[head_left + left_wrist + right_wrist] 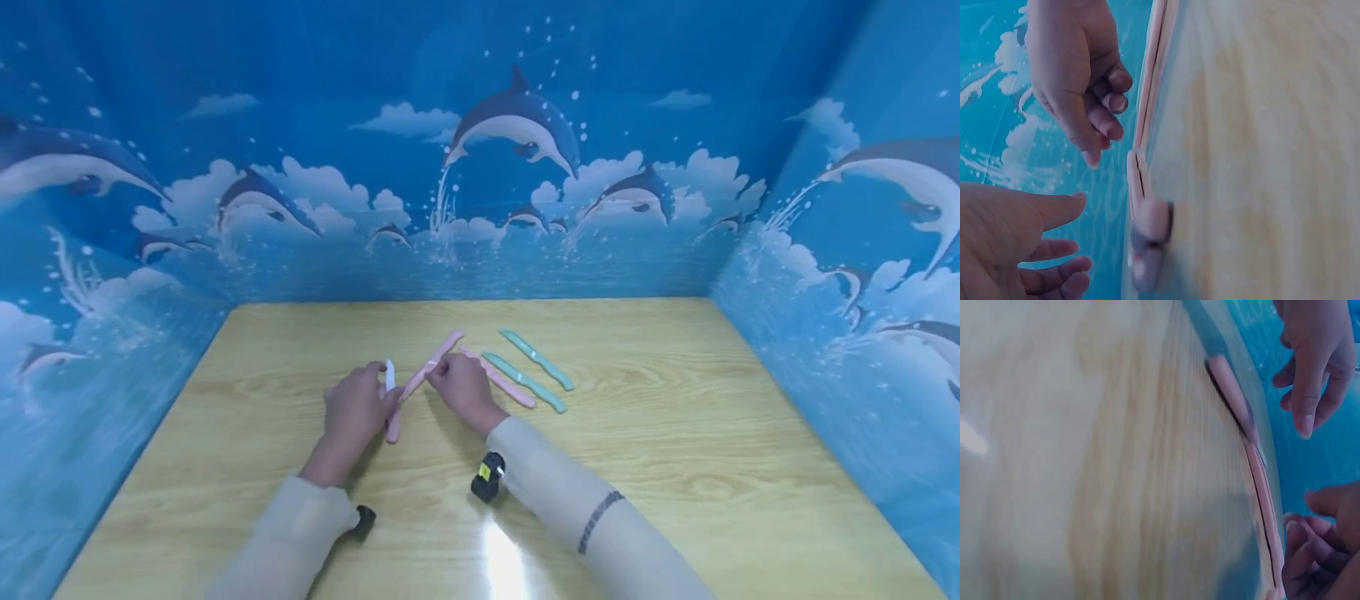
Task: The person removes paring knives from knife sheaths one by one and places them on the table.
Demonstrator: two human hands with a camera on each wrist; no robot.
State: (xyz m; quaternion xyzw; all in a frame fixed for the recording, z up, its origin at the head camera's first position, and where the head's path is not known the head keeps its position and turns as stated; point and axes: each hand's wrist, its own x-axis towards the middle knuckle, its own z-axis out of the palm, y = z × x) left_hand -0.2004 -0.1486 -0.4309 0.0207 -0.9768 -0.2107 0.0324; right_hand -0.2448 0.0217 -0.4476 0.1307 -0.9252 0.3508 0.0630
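A small pink-handled knife [393, 427] with a bare white blade [390, 374] lies on the table beside my left hand [358, 405]. That hand's fingers are loosely bent and hold nothing, as the left wrist view shows. A second pink knife [435, 364] [1150, 81] [1262, 494] lies slanted, pale-banded at its middle, its near end by the first knife. Over the table next to it is my right hand [461, 385] [1322, 550], thumb extended and fingers loosely curled round nothing. It partly hides a third pink knife [510, 386].
Two green knives [525, 382] [538, 358] lie slanted to the right of the pink ones. The wooden table [675, 467] meets blue dolphin-printed walls [480, 258] at the back and both sides.
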